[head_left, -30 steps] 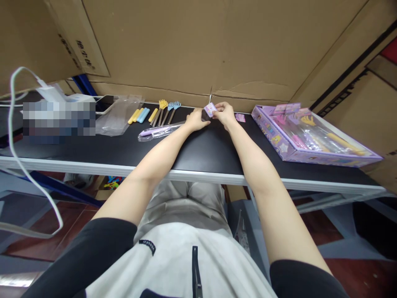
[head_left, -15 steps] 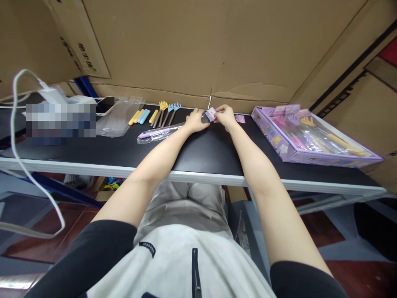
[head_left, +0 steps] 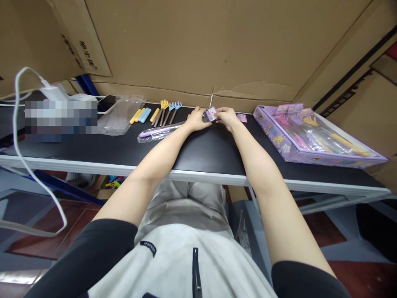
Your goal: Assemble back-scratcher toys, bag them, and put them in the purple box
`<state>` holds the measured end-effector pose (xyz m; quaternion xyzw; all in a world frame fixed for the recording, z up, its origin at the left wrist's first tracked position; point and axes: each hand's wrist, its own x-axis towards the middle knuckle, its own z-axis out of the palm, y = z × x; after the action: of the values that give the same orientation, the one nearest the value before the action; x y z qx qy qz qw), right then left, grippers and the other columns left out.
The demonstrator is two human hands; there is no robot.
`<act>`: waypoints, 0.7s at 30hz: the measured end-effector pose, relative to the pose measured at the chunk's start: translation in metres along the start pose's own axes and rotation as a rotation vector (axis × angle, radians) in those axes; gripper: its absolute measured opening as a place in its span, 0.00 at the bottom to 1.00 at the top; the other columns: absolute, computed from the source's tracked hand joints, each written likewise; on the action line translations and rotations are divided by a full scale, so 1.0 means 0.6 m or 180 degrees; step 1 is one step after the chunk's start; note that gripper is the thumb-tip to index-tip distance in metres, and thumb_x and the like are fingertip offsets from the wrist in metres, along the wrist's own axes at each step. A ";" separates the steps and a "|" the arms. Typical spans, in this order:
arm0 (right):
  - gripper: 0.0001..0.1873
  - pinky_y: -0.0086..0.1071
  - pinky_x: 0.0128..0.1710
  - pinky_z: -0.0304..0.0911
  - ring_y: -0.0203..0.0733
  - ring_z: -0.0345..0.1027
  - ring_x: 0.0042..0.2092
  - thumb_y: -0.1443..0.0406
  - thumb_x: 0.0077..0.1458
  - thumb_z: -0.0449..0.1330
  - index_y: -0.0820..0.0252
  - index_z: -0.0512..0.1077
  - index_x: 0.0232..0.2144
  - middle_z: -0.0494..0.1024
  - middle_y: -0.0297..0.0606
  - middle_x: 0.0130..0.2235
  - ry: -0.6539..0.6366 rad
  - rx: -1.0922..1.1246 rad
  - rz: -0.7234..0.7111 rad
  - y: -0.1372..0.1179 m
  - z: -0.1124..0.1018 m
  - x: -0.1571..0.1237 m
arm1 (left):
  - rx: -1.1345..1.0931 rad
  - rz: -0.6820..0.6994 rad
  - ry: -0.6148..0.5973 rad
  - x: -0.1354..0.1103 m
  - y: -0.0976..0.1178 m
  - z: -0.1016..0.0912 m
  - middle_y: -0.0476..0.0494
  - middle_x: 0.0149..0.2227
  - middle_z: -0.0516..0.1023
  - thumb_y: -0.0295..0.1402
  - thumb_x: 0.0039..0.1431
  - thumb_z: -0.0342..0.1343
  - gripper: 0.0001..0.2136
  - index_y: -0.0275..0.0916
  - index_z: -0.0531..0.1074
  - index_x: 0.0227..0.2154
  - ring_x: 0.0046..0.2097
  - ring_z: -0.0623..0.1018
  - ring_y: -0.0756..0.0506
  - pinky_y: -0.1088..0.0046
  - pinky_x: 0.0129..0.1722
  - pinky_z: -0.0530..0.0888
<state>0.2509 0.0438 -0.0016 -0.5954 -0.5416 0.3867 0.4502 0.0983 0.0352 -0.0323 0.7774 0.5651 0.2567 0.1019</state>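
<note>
My right hand point(head_left: 228, 117) pinches a small purple printed card point(head_left: 211, 114) by its right edge. My left hand point(head_left: 197, 120) rests over the far end of a clear plastic sleeve, thumb towards the card, fingers curled over the sleeve. Inside that sleeve lies a back scratcher with a purple handle point(head_left: 151, 133); its other end is hidden under my left hand. The card is at the sleeve's end, between both hands. Just right of my right hand, a second purple card point(head_left: 242, 118) lies on the black table point(head_left: 211, 155).
Left of my hands lie yellow and blue claw-ended back scratchers point(head_left: 164, 104), loose handles point(head_left: 141, 116) and a clear plastic bag point(head_left: 116, 118). A purple display box point(head_left: 287, 151) with packed scratchers stands right. Cardboard point(head_left: 186, 49) walls the back. A white cable point(head_left: 34, 176) hangs left.
The view has shifted slightly. Both hands stay at the card and the sleeve's end, with my right fingers a little lower on the card.
</note>
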 end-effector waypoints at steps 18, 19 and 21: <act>0.17 0.23 0.28 0.62 0.29 0.62 0.25 0.78 0.55 0.68 0.60 0.67 0.23 0.70 0.28 0.23 0.0247 -0.0025 -0.0040 -0.004 0.007 -0.005 | 0.0081 0.0443 0.0102 0.015 -0.010 0.014 0.28 0.66 0.76 0.37 0.58 0.66 0.34 0.31 0.71 0.66 0.68 0.73 0.33 0.55 0.69 0.69; 0.17 0.23 0.27 0.60 0.29 0.62 0.25 0.78 0.55 0.68 0.60 0.66 0.24 0.70 0.28 0.23 0.0247 -0.0010 -0.0024 -0.003 0.008 -0.005 | 0.0080 0.0438 0.0110 0.016 -0.010 0.015 0.28 0.66 0.76 0.37 0.58 0.66 0.34 0.31 0.71 0.66 0.68 0.74 0.33 0.55 0.69 0.69; 0.16 0.22 0.25 0.59 0.29 0.62 0.25 0.75 0.60 0.67 0.60 0.67 0.25 0.71 0.28 0.23 0.0228 0.0043 0.0012 -0.003 0.008 -0.005 | 0.0072 0.0415 0.0132 0.017 -0.011 0.016 0.29 0.66 0.76 0.37 0.57 0.66 0.33 0.33 0.71 0.66 0.68 0.74 0.32 0.55 0.69 0.70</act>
<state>0.2455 0.0414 -0.0013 -0.6068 -0.5214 0.3696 0.4725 0.0999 0.0483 -0.0406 0.8082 0.5181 0.2725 0.0644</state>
